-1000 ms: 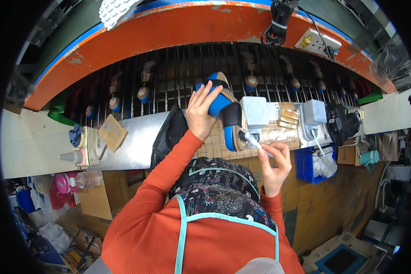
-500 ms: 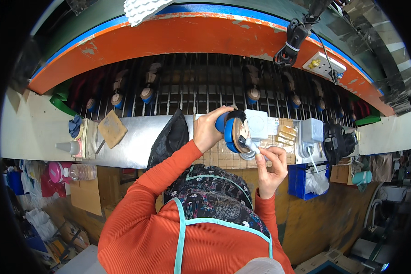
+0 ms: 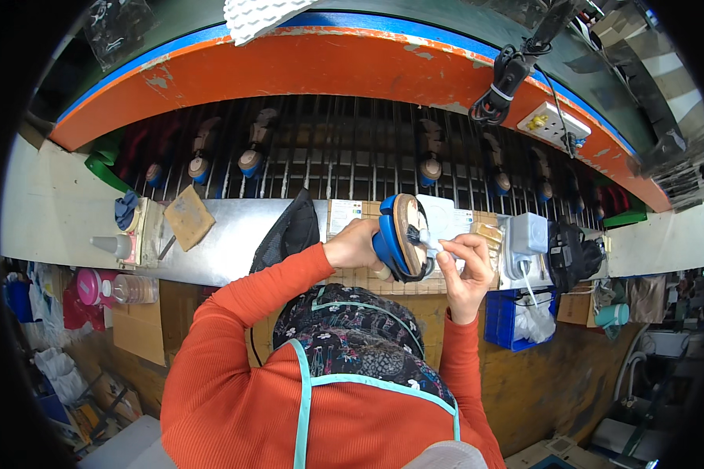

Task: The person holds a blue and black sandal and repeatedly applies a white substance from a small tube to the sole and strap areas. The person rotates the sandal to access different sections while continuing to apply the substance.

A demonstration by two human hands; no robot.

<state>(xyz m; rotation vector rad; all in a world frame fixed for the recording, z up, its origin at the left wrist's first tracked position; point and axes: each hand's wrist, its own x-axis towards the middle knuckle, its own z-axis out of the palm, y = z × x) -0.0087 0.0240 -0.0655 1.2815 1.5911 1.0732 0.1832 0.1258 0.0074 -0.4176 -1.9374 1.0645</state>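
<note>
My left hand (image 3: 356,248) grips a blue shoe (image 3: 397,236) turned on its side, its tan underside facing my right hand. My right hand (image 3: 467,262) pinches a small brush (image 3: 428,238) with a white handle, its dark bristles touching the tan underside of the shoe. Both hands are raised above a metal work ledge (image 3: 227,242). A black shoe upper (image 3: 291,230) lies on the ledge just left of my left wrist.
A rack of dark bars (image 3: 344,152) holds several shoes on lasts under an orange curved hood (image 3: 328,66). A white tub (image 3: 529,234), a black bundle (image 3: 569,254), a brown pad (image 3: 188,217), a glue bottle (image 3: 113,245) and a blue bin (image 3: 508,320) surround the ledge.
My left hand has turned the blue shoe so the tan underside faces the brush. My right hand has brought the brush up onto it.
</note>
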